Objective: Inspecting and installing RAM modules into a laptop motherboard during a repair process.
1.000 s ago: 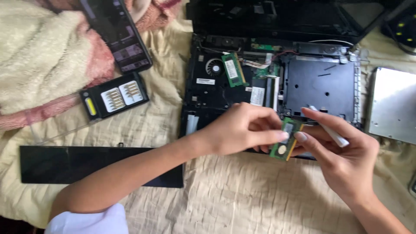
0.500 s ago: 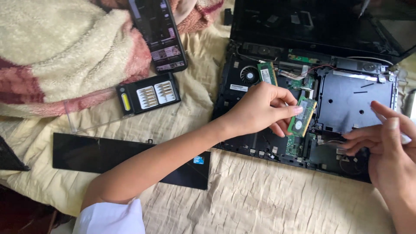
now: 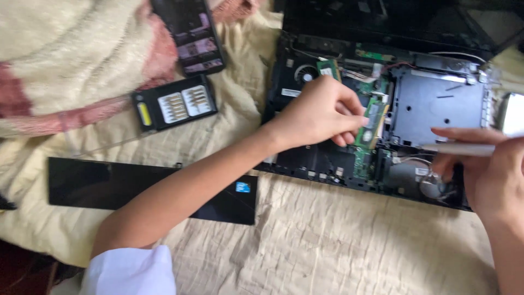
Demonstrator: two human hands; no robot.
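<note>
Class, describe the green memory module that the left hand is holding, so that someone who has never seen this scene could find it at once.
Start at the opened black laptop lying on the cream cloth. Near its middle, the left hand pinches a narrow green memory module over the exposed board. A second green module sits near the fan, but only this one is between fingertips and tilted.

soft daylight, dim top edge, slight motion blur, faint shadows under arms.
</note>
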